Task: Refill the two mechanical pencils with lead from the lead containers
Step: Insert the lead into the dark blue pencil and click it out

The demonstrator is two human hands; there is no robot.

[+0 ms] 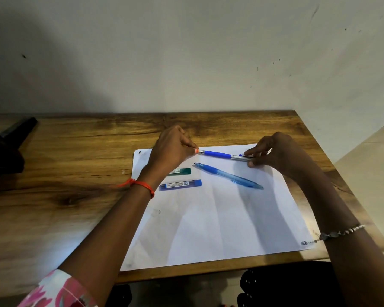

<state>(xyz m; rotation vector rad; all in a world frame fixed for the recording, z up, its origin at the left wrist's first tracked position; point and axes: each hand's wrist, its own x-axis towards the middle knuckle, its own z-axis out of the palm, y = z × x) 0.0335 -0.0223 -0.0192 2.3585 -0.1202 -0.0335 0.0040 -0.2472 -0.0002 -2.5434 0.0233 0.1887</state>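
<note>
Head view: my left grip (173, 149) is pinching the pencil (220, 154) at its tip, my right grip (273, 151) is pinching its silver end; second pencil (228, 176) is lying near, on the paper (208, 218).

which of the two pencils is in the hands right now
The silver-barrelled pencil with the solid blue grip, held at its ends by the left hand and right hand. The translucent blue pencil lies loose on the paper.
</note>
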